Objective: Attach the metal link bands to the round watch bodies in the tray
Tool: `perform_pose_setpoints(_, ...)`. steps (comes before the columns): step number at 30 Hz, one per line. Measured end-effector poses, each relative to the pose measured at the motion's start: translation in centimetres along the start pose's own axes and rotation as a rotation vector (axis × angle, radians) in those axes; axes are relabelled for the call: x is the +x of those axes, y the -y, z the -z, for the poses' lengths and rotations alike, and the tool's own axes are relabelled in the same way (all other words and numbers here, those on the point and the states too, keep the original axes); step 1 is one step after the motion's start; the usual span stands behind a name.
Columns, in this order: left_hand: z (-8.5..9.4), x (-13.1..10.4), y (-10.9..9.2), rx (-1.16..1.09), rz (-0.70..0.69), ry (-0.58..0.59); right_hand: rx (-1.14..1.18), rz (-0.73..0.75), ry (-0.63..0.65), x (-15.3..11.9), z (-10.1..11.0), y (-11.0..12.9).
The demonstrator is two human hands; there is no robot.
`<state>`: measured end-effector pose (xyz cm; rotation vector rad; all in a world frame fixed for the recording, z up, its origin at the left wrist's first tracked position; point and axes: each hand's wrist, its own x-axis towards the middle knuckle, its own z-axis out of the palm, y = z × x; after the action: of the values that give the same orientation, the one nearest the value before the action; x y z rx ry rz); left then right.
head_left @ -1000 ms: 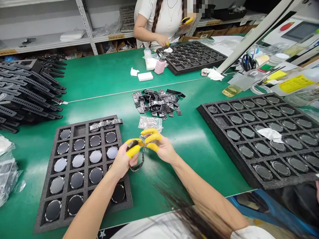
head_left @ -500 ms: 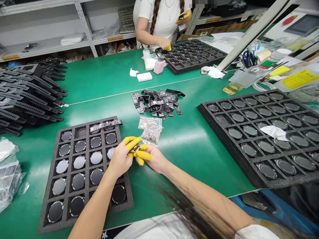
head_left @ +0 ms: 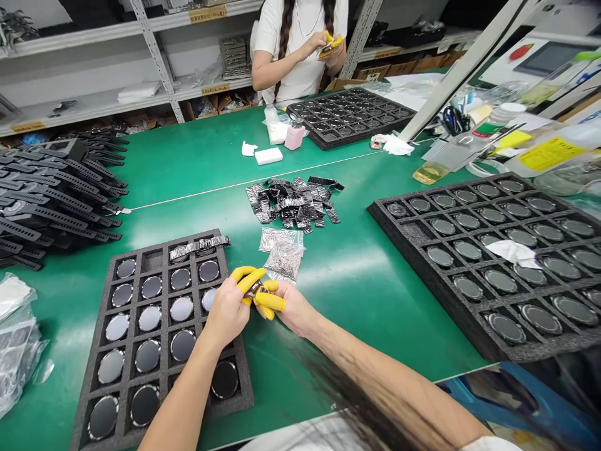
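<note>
Meeting just below the centre of the frame: the person's left hand (head_left: 229, 313) and right hand (head_left: 292, 307), yellow finger covers (head_left: 271, 302) on both
Left hand: grasping a small dark piece with shiny metal edges (head_left: 254, 288), mostly covered by the fingers, held above the green tabletop (head_left: 338, 282)
Right hand: fingers bent and bunched against that same piece; from where I stand I cannot tell whether they grip it
Lower left: one grey foam tray (head_left: 245, 377), partly behind the left forearm, dark round discs (head_left: 148, 356) in its compartments, a black crinkled strip (head_left: 200, 248) laid across its far row
Left edge: clear plastic bag (head_left: 16, 357)
Right: a larger foam tray (head_left: 427, 313) of discs, white tissue (head_left: 514, 254) on top
Centre, just beyond the hands: clear packets of thin metal pins (head_left: 284, 260), then a loose pile of black crinkled strips (head_left: 293, 203)
Upper left: stacked black straps (head_left: 51, 194)
Upper centre: white block (head_left: 269, 156), pink bottle (head_left: 294, 136), a third tray (head_left: 366, 136)
Top: co-worker in white (head_left: 305, 25), both hands raised and close together; metal shelving (head_left: 98, 81) behind
</note>
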<state>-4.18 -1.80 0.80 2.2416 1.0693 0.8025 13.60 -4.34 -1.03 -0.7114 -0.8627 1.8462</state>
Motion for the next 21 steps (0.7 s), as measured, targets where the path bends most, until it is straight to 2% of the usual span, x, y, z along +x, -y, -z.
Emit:
perform_pose_setpoints(4,0.0,0.2,-0.4,0.0,0.009,-0.004,0.077,0.006,-0.025,-0.1,-0.3,0.1)
perform_pose_setpoints(11,0.8,0.2,-1.7,-0.092,-0.055,0.033,0.074,0.06,-0.164,-0.2,-1.1,0.3)
perform_pose_setpoints(21,0.6,0.3,-1.9,-0.204,-0.052,0.029,0.03,0.072,-0.136,-0.4,-1.3,0.2)
